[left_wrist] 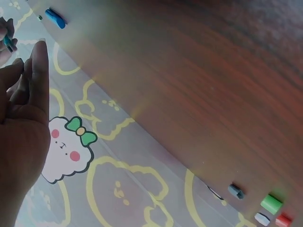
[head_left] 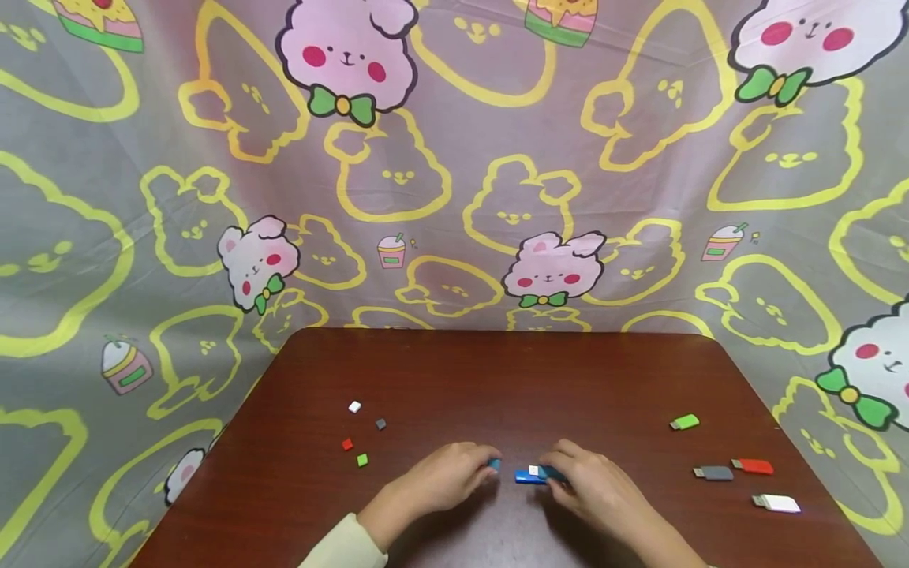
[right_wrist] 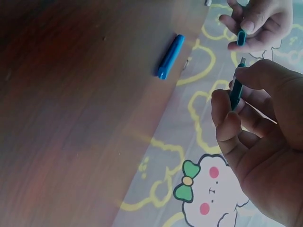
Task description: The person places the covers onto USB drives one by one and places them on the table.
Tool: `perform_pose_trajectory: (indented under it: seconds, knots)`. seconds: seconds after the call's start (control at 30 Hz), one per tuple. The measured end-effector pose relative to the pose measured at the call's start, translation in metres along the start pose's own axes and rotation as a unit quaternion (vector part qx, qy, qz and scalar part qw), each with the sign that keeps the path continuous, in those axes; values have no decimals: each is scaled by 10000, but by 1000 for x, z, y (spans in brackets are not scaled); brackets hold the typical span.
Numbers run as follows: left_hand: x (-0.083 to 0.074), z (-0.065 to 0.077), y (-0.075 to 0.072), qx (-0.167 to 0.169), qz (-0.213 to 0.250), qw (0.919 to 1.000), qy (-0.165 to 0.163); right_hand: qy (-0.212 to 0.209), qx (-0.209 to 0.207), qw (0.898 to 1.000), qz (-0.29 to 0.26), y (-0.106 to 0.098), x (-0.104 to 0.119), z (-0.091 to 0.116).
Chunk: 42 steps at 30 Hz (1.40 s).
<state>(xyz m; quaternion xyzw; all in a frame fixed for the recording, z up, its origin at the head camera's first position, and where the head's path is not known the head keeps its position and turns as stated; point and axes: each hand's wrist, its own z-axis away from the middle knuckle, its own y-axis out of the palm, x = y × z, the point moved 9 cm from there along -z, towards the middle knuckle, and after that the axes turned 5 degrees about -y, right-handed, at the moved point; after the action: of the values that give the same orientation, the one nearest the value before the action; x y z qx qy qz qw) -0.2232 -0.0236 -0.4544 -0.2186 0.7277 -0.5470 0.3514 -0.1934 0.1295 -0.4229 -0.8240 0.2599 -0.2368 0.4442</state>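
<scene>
My left hand [head_left: 454, 469] pinches a small teal cap [right_wrist: 241, 38] between thumb and fingertips. Facing it, my right hand [head_left: 592, 481] grips a teal USB flash drive [right_wrist: 236, 90], its metal plug [right_wrist: 243, 61] bare and pointing toward the cap. A short gap separates cap and plug. Under the drive, a glossy blue stick-shaped object [head_left: 529, 477] lies on the table, partly hidden by the right hand in the head view; the right wrist view shows this blue object [right_wrist: 170, 56] whole. In the left wrist view, the left hand [left_wrist: 23, 104] hides its cap.
On the table's left lie a white cap [head_left: 355, 407], a grey cap [head_left: 380, 424], a red cap [head_left: 347, 445] and a green cap [head_left: 362, 460]. Uncapped flash drives lie at right: green [head_left: 686, 422], grey [head_left: 714, 473], red [head_left: 754, 466] and white [head_left: 778, 503]. A patterned curtain surrounds the table [head_left: 525, 379].
</scene>
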Motion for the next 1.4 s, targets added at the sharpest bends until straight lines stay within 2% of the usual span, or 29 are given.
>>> perform_pose_trajectory:
  seconds: [0.27, 0.53, 0.9, 1.4]
  knots:
    - [-6, -2, 2, -50, 2, 10000, 5, -300, -304, 9990, 97, 0, 8, -5]
    - [-14, -3, 0, -140, 25, 9997, 177, -266, -231, 9993, -78, 4, 11, -8]
    - [-17, -1, -1, -61, 151, 9999, 55, -306, -227, 9992, -120, 6, 14, -9]
    - [-21, -4, 1, -96, 109, 9998, 130, -385, -290, 9988, -70, 5, 16, -10]
